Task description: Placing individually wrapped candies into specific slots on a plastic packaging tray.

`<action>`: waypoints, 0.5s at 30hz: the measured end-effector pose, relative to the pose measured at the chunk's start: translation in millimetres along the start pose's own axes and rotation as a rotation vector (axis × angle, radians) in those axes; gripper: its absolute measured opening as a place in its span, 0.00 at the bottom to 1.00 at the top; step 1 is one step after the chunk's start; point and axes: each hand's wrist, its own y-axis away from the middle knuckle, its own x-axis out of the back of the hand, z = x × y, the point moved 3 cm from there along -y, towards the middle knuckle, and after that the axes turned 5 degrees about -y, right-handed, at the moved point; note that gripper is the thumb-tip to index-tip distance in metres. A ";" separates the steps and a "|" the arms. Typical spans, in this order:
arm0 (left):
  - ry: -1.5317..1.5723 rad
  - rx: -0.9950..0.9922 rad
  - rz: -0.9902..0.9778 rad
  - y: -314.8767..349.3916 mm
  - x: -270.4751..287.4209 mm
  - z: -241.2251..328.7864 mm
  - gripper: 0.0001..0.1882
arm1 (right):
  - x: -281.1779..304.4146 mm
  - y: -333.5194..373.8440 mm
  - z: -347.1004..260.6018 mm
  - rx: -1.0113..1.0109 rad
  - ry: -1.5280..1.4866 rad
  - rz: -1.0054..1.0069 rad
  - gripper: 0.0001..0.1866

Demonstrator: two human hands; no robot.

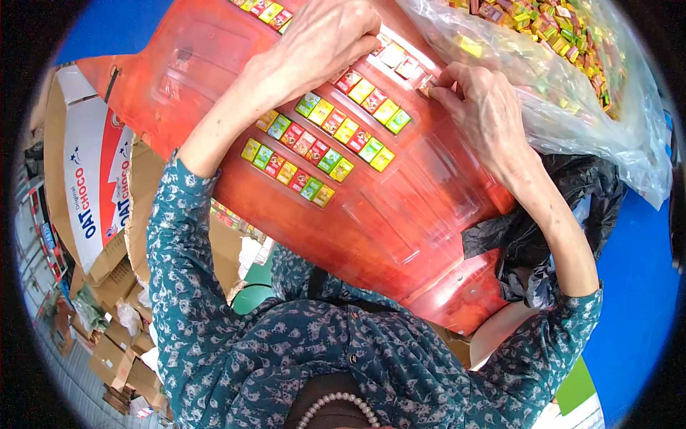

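we see two bare hands at work over a red plastic panel (300,232) with moulded rectangular outlines, which slants across the scene from far left to near right. on it lie small wrapped sweets or cubes (343,130) in red, yellow and green, set side by side in slanting rows: four rows show plainly near the middle, and part of another lies at the far edge, left of the hands. the left hand (325,46) arches over the far part of the panel, its fingers bent and close together, tips down at the left end of a row washed pale by glare; we cannot tell whether they hold a piece. the right hand (482,107) is at the right end of that pale row, thumb and forefinger drawn almost together at a small piece (426,90), but we cannot tell whether they grip it or only touch it. at the far right we see a clear plastic bag (632,171) with a heap of similar pieces (564,43); nearer, a crumpled black plastic bag (557,207) lies beside the panel, over a blue surface (622,286). a white and red printed carton (86,179) stands at the left.
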 end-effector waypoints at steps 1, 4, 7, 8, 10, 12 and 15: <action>-0.011 -0.011 0.022 0.8 0.0 0.3 0.11 | 0.2 0.1 0.1 0.013 -0.013 0.019 0.07; -0.006 -0.011 0.024 2.1 -0.9 1.8 0.10 | 0.6 -0.1 0.1 -0.008 -0.011 0.006 0.06; -0.021 0.059 -0.083 -1.9 -2.3 1.7 0.09 | 0.0 -1.6 1.7 -0.037 -0.008 0.006 0.08; -0.022 0.058 -0.081 -2.0 -2.6 2.5 0.09 | 1.4 -1.8 1.7 -0.036 -0.007 0.008 0.08; 0.005 0.039 0.029 -2.1 -0.1 4.7 0.09 | 6.6 -2.6 0.2 0.023 -0.083 0.021 0.11; 0.106 0.148 0.019 -7.6 3.9 12.1 0.10 | 8.2 -7.2 7.4 -0.115 -0.235 -0.030 0.14; 0.417 0.301 0.058 -8.9 6.0 8.8 0.11 | 11.9 -9.2 7.7 -0.329 -0.534 -0.171 0.23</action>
